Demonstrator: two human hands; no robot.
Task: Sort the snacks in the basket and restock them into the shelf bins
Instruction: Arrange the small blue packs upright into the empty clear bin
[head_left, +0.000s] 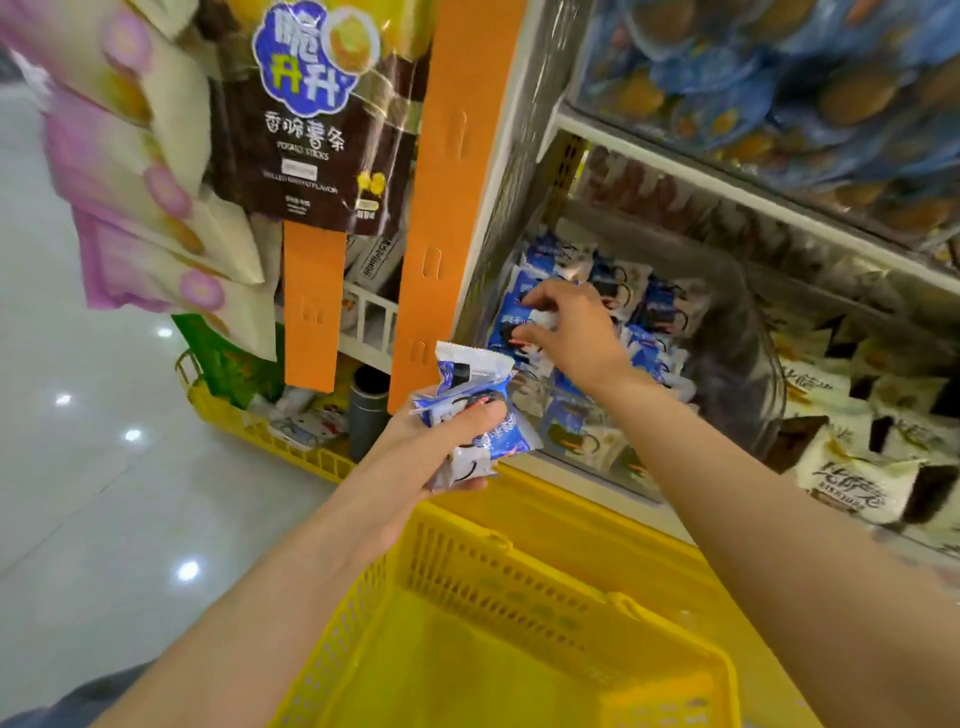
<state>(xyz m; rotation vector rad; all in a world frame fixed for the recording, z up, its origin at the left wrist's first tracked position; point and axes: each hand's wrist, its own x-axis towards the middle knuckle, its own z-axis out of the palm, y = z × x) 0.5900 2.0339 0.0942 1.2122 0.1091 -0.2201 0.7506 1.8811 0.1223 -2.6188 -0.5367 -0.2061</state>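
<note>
Both forearms (291, 582) are bare; reddish polish on the nails of the left hand (441, 441) and right hand (571, 327); grey-blue cloth (78, 696) at the lower left edge

The left hand (447, 441) grips a bunch of blue-and-white packets (467, 400) above the far rim of a yellow basket (483, 577), whose visible inside shows only its yellow floor. The right hand (571, 332) reaches into a clear shelf bin (748, 374) and pinches one packet (519, 325) of the same kind over the pile of like packets lying there. The next bin to the right holds cream-and-brown packs (852, 483). On the shelf above lie blue wrapped snacks (779, 78). Left of the bin hang orange strips (447, 208), a brown potato-sticks bag (311, 114) and pink-and-cream bags (145, 182). A second yellow basket (291, 447) stands on the floor below them.
</note>
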